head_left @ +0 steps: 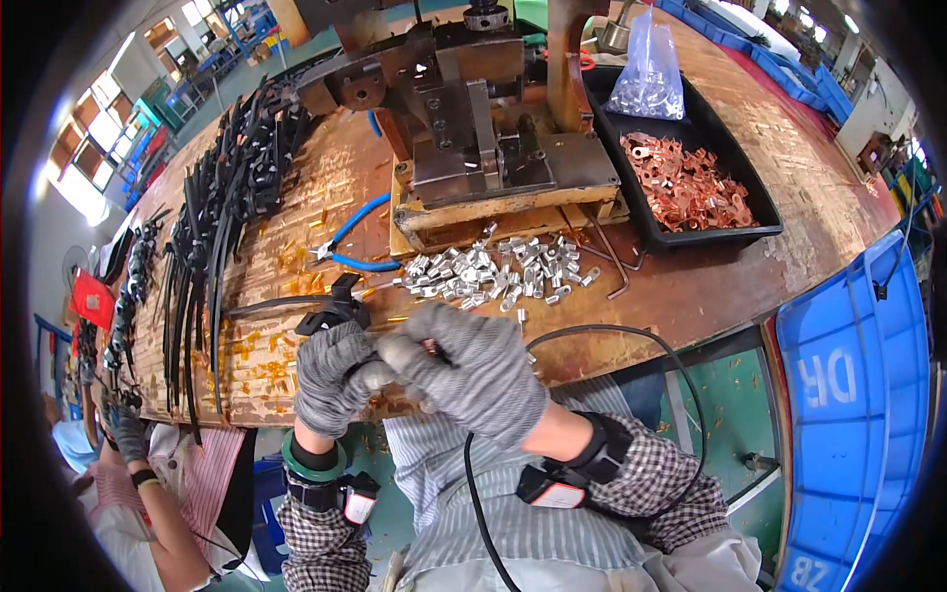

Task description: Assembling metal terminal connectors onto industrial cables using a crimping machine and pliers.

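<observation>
Along the left rim, another person's gloved hand [126,434] rests at the worktop [779,197] edge, beside rows of black cables [212,227] that lie in bundles across the wooden surface, with small orange scraps [261,360] scattered between them and the near edge. Just right of the cables, the left hand [330,375] in a grey knit glove is closed around a black cable end [330,316], which sticks up out of the fist over the worktop's near edge. Touching it, the right hand [469,370], also gloved, has its fingers pinched against the left hand's thumb; what it grips there is too small to tell. A black cord [602,331] loops from the right wrist over the edge. Beyond the hands, blue-handled pliers [350,247] lie near a loose heap of silver cable lugs [493,271], well within reach and with nothing between. Behind the heap stands a metal press die [473,138] on a wooden board, blocking the far side. Further right, a black tray [705,232] holds copper lugs [686,183] and a clear bag of silver lugs [646,74]. At the far right, a blue plastic crate [848,395] stands below the worktop.
</observation>
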Motion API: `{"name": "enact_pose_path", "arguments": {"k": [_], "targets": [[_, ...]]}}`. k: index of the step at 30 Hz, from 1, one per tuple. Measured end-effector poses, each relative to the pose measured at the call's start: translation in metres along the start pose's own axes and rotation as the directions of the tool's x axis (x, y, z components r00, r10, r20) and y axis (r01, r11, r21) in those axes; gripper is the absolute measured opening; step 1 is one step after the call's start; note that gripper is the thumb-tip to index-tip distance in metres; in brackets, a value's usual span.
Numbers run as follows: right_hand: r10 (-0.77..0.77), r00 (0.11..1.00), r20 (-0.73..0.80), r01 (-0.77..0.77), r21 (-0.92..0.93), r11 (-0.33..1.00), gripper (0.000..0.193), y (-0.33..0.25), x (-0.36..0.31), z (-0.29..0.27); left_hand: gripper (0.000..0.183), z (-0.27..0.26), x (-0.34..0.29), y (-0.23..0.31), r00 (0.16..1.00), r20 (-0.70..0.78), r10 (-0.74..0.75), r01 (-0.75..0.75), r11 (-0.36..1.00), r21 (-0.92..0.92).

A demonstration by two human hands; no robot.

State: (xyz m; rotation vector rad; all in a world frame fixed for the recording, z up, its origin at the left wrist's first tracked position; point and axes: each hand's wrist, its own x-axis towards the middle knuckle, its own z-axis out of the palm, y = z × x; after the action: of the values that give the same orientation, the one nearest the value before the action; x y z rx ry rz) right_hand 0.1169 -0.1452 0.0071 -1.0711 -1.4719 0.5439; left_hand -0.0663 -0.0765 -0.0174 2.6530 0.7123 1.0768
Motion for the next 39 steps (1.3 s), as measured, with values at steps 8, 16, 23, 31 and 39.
{"name": "enact_pose_path", "arguments": {"k": [8,16,23,31,39], "targets": [[0.197,0.945,-0.261,-0.17,0.124,0.978,0.025,-0.064,-0.013,-0.118,0.029,-0.008,0.016,0.011,0.992,-0.123,-0.039,0.035,0.999,-0.034],[0.35,0.937,0.012,-0.219,-0.758,0.614,0.017,-0.022,-0.071,-0.216,0.037,0.011,0.027,0.026,0.991,-0.131,-0.018,0.053,0.963,0.264],[0.552,0.376,-0.744,-0.741,0.116,0.661,0.016,0.083,-0.281,-0.201,0.033,-0.006,0.006,0.027,0.97,-0.243,0.0,0.06,0.969,0.241],[0.907,0.017,-0.422,-0.888,0.41,0.207,0.019,0.126,-0.44,-0.156,0.031,-0.016,0.016,0.005,0.996,-0.088,-0.034,0.067,0.914,0.401],[0.949,0.041,-0.313,-0.904,0.392,0.169,0.021,0.147,-0.461,-0.138,0.03,-0.052,0.047,-0.037,0.946,-0.077,-0.315,0.295,0.934,-0.202]]}}
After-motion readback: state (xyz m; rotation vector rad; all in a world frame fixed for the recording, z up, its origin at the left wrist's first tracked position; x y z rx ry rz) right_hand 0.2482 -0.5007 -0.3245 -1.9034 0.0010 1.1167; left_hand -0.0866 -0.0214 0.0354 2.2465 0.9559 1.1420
